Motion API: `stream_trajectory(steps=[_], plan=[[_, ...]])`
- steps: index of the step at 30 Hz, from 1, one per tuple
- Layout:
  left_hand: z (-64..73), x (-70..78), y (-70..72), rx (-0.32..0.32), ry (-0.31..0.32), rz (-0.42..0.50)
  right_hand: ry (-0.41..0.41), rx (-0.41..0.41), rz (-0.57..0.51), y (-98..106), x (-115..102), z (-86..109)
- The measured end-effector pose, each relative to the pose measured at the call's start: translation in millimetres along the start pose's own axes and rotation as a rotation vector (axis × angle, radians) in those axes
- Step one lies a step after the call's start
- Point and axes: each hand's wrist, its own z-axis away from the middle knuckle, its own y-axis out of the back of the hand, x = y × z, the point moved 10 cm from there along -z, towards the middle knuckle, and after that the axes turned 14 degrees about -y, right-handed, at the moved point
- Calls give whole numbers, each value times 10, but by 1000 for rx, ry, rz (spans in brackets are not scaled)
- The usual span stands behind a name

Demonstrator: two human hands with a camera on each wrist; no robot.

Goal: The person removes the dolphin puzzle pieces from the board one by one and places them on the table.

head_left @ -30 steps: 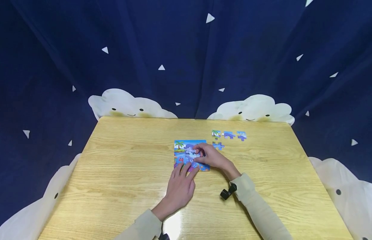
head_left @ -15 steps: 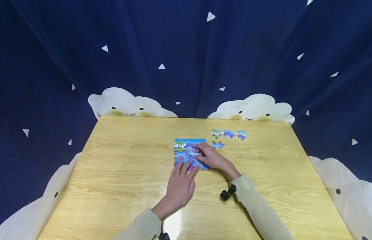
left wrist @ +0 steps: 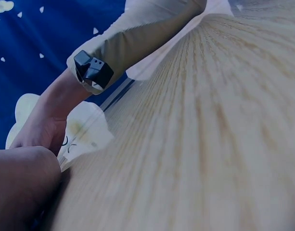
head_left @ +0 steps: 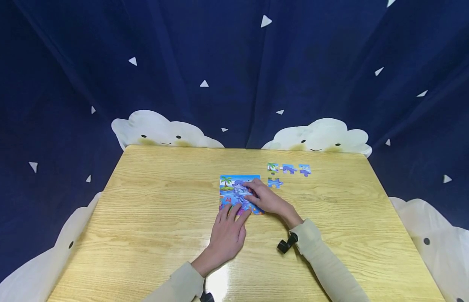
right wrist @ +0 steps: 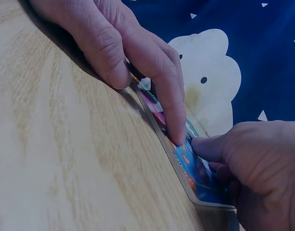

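The puzzle (head_left: 236, 193) lies toward the surface's (head_left: 158, 201) far edge. The left hand (head_left: 228, 235), fingers spread, rests on its near edge, likely steadying it. The right hand (head_left: 268, 197) bends over its right half; whether it pinches anything, I cannot tell. Loose pieces (head_left: 289, 169) sit toward the far right corner, seemingly kept clear.

The head view is bright, with white glare on the table (head_left: 162, 201) at the bottom. Both wrist views are dimmer, bluish and rather soft.
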Motion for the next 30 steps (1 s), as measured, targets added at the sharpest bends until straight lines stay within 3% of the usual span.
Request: stream_trajectory(steps=[9, 22, 30], plan=[[6, 10, 25, 45, -12, 2, 25, 34, -16, 10, 5, 16], [-2, 21, 41, 85, -28, 17, -28, 85, -41, 183, 68, 128], [-7, 6, 26, 54, -11, 8, -34, 141, -44, 347, 240, 243]])
